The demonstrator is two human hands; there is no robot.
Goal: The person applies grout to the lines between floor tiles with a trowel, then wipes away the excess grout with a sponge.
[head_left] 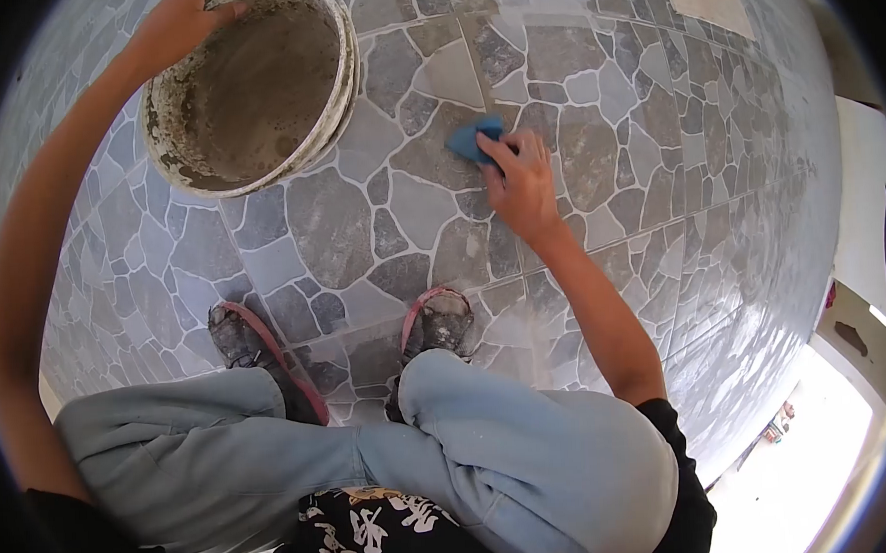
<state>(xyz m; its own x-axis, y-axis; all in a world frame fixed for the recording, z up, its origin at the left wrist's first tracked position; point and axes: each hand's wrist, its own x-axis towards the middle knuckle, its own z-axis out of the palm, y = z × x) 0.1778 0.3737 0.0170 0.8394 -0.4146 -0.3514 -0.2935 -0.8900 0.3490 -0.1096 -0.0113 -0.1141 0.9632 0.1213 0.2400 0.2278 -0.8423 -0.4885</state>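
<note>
Right hand pinched round blue sponge against tiled floor, right of bucket. Sponge likely soft, light, slippery if wet; grip its top edge. Bucket probably stiff, heavy. Left hand at bucket's far-left rim; can't tell how tightly curled.

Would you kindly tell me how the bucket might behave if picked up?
The bucket should feel stiff: its rim curves smoothly. The crust suggests a rough rather than slippery grip. Its muddy interior hints at weight, though the fill depth is unclear.
</note>
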